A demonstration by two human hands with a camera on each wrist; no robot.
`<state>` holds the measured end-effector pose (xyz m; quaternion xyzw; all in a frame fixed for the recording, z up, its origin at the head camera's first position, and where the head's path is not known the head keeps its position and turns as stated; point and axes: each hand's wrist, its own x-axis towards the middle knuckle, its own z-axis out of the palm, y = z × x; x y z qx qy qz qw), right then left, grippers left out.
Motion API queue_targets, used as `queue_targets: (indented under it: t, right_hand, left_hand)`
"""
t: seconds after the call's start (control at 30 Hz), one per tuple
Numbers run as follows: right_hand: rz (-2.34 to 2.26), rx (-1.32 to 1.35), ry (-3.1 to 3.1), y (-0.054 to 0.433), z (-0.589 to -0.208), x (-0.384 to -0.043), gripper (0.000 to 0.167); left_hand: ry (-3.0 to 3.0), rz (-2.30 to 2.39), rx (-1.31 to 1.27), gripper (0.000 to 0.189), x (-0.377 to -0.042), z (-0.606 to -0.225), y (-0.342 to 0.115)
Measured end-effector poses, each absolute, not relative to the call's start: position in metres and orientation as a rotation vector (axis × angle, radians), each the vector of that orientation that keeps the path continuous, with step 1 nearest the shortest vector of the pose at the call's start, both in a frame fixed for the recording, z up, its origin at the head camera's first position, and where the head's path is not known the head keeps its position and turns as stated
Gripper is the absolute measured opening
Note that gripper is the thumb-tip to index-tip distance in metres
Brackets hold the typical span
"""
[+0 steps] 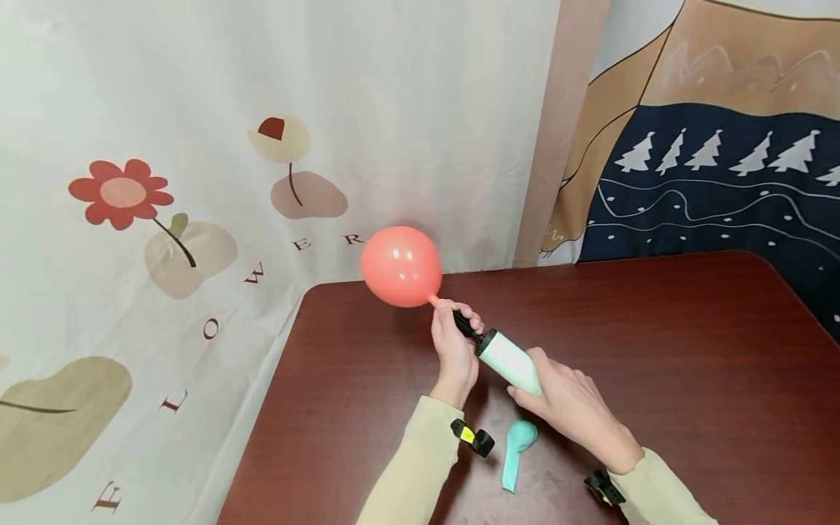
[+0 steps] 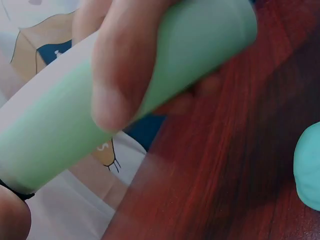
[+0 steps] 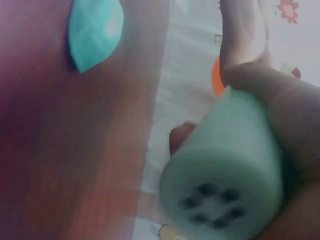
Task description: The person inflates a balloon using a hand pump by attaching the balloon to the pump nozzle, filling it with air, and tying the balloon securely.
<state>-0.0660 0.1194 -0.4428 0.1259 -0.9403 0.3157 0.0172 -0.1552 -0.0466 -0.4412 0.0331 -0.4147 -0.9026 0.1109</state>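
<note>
1. Left hand [image 1: 456,343]: curled round the red balloon [image 1: 402,267]'s neck at the pump [image 1: 510,362]'s black end.
2. Right hand [image 1: 577,405]: wrapped round the pale barrel, reaching in from near right.
3. Pump's axis slants far-left to near-right; red balloon lies far-left, nearer the left hand.
4. Teal balloon [image 1: 521,436]: near, on the counter [image 1: 341,415].

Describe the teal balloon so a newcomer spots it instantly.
On the dark red table, look low in the head view, between the left sleeve and the right sleeve. The teal balloon lies there, limp and uninflated, unlike the round, inflated red balloon beyond the left hand.
</note>
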Motion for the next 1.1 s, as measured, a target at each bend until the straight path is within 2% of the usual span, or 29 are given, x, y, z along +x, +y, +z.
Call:
queue_targets:
  t: [0.2,0.4,0.67,1.1]
  right_hand:
    - [1.044,0.336,-2.907,0.11,-0.445,-0.065,0.049]
    - [1.092,0.306,-2.949,0.118,-0.44,-0.045,0.055]
    - [0.97,0.323,-2.919,0.14,-0.449,-0.02,0.048]
    - [1.016,0.363,-2.977,0.12,-0.444,-0.045,0.053]
  left_hand:
    - [-1.297,-2.613,0.056,0.033,-0.157,-0.435,-0.053]
    - [-1.246,-2.62,0.094,0.03,-0.17,-0.429,-0.076]
    - [-1.216,-2.662,0.112,0.029,-0.177,-0.434,-0.097]
    - [-1.294,-2.703,0.019,0.032,-0.154,-0.448,-0.062]
